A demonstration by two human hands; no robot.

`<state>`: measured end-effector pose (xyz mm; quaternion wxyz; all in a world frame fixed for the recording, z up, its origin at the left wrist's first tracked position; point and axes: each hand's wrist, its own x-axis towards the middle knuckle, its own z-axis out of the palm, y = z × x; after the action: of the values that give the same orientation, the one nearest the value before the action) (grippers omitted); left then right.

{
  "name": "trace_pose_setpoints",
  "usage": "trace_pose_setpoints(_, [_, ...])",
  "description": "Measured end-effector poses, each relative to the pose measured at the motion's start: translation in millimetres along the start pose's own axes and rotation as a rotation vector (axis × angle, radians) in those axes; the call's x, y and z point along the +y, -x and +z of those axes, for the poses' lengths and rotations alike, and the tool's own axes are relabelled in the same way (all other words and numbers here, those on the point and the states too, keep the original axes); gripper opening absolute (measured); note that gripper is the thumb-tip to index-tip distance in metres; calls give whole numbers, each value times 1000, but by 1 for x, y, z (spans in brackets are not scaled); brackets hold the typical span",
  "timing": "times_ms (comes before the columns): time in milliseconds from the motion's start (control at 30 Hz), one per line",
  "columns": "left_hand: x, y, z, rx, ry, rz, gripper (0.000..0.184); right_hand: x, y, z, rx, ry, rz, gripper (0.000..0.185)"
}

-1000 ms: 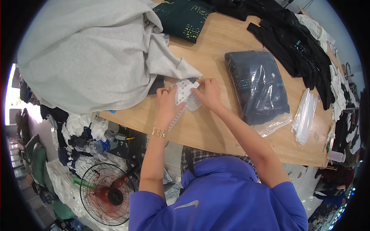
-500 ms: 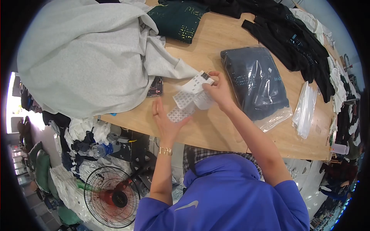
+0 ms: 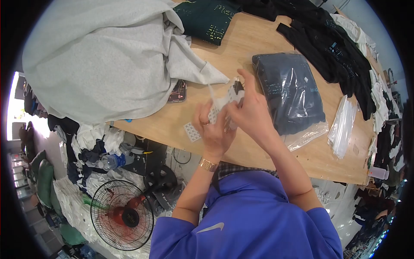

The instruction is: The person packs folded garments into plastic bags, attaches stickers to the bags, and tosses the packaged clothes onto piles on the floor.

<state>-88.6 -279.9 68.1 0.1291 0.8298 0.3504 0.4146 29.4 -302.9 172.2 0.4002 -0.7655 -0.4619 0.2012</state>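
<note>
White sticker sheets (image 3: 221, 102) printed with rows of small marks are bunched between my two hands over the wooden table. My left hand (image 3: 214, 134), wearing a ring and a gold bracelet, has its fingers curled round their lower left part. From the right, my right hand (image 3: 253, 108) pinches the sheets near a dark patch at their upper end, its index finger raised. Another part of a printed sheet (image 3: 192, 132) shows left of my left hand; whether it is joined to the rest I cannot tell. Right of my hands lies a dark folded garment in a clear bag (image 3: 291, 97).
A large grey cloth (image 3: 108, 69) covers the table's left side, with a phone (image 3: 177, 91) by its edge. A dark green garment (image 3: 205, 19) and black garments (image 3: 332, 52) lie behind. Flat plastic bags (image 3: 342, 127) are at the right; a fan (image 3: 122, 215) stands below left.
My left hand has moved right and up and closed on the sheets; it was open beside them. The sheets, spread out before, are now bunched between both hands.
</note>
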Motion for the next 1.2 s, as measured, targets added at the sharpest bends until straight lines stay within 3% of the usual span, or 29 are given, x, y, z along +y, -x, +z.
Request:
trace_pose_setpoints(133, [18, -9, -22, 15, -184, -21, 33, 2, 4, -9, 27, -26, 27, 71])
trace_pose_setpoints(200, [17, -6, -21, -68, -41, -129, 26, 0, 7, -12, 30, -4, 50, 72])
trace_pose_setpoints(267, [4, 6, -11, -207, 343, -336, 27, 1, 8, -12, 20, -51, 51, 73])
trace_pose_setpoints(367, [2, 14, -9, -189, 772, -880, 34, 9, 8, -6, -32, -109, 15, 73])
trace_pose_setpoints(467, [-41, 43, 7, -290, 467, -885, 40, 38, 15, 10, -144, 101, -66, 67])
trace_pose_setpoints(533, [-53, 42, -5, -426, 428, -954, 42, 73, 23, 27, -246, 278, -172, 60])
trace_pose_setpoints(633, [-52, 31, -27, -508, 340, -1002, 56, 110, 41, 49, -322, 391, -556, 51])
trace_pose_setpoints(733, [-59, 18, -46, -619, 162, -988, 63, 112, 50, 57, -399, 349, -715, 45])
trace_pose_setpoints(833, [-76, 26, -44, -596, 177, -944, 65, 122, 56, 75, -396, 287, -873, 41])
trace_pose_setpoints(933, [-76, 32, -43, -543, 364, -1037, 63, 132, 59, 86, -357, 474, -949, 41])
trace_pose_setpoints(1033, [-76, 35, -46, -550, -88, -775, 60, 132, 60, 85, -296, 149, -653, 34])
trace_pose_setpoints(1133, [-65, 25, -52, -507, -1, -793, 59, 122, 60, 83, -218, -220, -274, 23])
trace_pose_setpoints(1200, [-64, 26, -44, -407, 164, -789, 60, 111, 58, 78, -225, -488, 89, 19])
